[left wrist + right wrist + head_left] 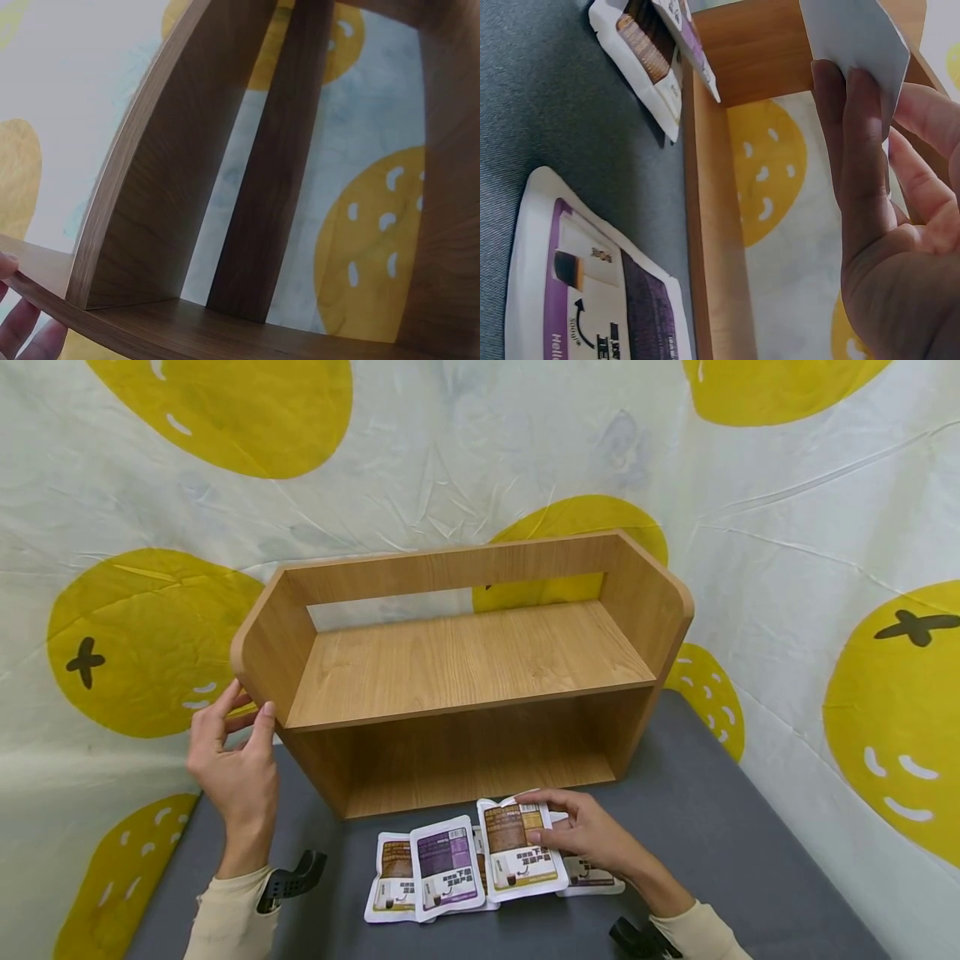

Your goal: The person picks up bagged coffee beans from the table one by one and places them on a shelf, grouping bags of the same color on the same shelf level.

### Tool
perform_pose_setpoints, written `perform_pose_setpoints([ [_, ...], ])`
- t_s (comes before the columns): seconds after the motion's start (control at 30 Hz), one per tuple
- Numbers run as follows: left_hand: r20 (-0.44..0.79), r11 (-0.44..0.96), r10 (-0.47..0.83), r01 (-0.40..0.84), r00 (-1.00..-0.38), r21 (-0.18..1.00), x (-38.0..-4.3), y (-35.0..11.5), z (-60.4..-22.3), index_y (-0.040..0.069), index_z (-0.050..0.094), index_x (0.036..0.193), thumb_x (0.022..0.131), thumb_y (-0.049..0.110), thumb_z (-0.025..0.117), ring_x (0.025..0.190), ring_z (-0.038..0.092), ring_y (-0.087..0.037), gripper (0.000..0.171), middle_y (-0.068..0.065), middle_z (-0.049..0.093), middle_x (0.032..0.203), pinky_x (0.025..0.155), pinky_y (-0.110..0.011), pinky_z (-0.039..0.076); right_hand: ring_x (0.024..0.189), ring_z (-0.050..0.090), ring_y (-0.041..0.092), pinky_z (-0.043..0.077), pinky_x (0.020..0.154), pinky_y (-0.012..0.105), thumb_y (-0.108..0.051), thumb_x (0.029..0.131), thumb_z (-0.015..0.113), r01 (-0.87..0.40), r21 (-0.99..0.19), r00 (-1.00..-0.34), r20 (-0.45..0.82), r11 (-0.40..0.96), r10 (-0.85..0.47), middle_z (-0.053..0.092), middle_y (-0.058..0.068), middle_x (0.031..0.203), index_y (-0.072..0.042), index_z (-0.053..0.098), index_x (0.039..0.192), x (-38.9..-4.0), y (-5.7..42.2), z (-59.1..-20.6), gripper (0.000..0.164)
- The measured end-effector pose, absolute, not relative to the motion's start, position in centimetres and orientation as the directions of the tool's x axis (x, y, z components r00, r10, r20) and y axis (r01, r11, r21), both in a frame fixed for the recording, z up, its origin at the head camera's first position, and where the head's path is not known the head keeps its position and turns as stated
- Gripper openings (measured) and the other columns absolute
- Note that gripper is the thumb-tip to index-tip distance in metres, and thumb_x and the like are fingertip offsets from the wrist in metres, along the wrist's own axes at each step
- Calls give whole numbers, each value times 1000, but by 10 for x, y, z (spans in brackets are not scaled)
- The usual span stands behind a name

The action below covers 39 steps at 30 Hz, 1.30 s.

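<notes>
A two-tier wooden shelf (465, 660) stands on the dark grey table. My left hand (236, 760) grips the front edge of its left side panel (273, 652), thumb on one side and fingers on the other; the left wrist view shows these fingertips (19, 326) at the board. My right hand (588, 831) pinches a white-edged brown pouch (513, 847), raised in front of the shelf; its plain white back (855, 45) shows in the right wrist view. Around it lie a purple pouch (448, 870), a brown pouch (395, 868) and a partly covered pouch (592, 875).
The grey tabletop (720, 827) extends to both sides of the shelf. A pale hanging sheet (420, 477) with yellow printed fruit surrounds the table at the back and sides. The shelf's lower compartment (472, 752) faces the pouches.
</notes>
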<state>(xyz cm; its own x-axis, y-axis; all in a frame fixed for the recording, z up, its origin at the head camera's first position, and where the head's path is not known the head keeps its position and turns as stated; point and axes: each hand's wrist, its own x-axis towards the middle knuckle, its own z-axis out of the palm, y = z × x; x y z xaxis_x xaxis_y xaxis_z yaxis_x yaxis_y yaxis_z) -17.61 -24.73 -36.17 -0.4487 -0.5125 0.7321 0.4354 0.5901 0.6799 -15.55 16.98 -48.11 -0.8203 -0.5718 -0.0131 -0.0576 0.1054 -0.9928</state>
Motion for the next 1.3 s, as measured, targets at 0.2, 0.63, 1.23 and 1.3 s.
perform_pose_setpoints([
  [0.2,737,591,-511,442,-442,675,-176,-248,-363,28,71,130,90,18,79,89,66,-5,43,5,68,111,68,-11,53,91,75,28,61,75,33,-11,95,72,-28,-995,-809,-32,93,-586,58,25,129,-8,56,143,-154,170,-473,51],
  [0.63,741,589,-491,453,-458,670,-175,-249,-363,28,69,133,91,18,77,90,66,-6,43,2,67,114,67,-11,53,95,74,32,62,77,37,-7,96,69,-30,-999,-784,5,30,-621,61,27,125,-4,52,146,-153,168,-453,53],
  [1.23,732,577,-502,452,-461,680,-177,-250,-364,28,69,132,91,17,77,91,66,-8,43,-3,68,115,69,-12,53,92,74,35,63,73,44,-2,96,67,-58,-998,-750,70,-40,-658,63,30,120,-2,49,147,-154,163,-428,53],
  [1.3,731,576,-504,452,-460,681,-177,-249,-364,28,69,132,91,17,77,91,66,-8,43,-2,68,115,69,-12,53,94,74,36,62,73,45,-1,96,67,-56,-997,-745,79,-57,-662,62,31,120,0,48,147,-155,162,-426,54],
])
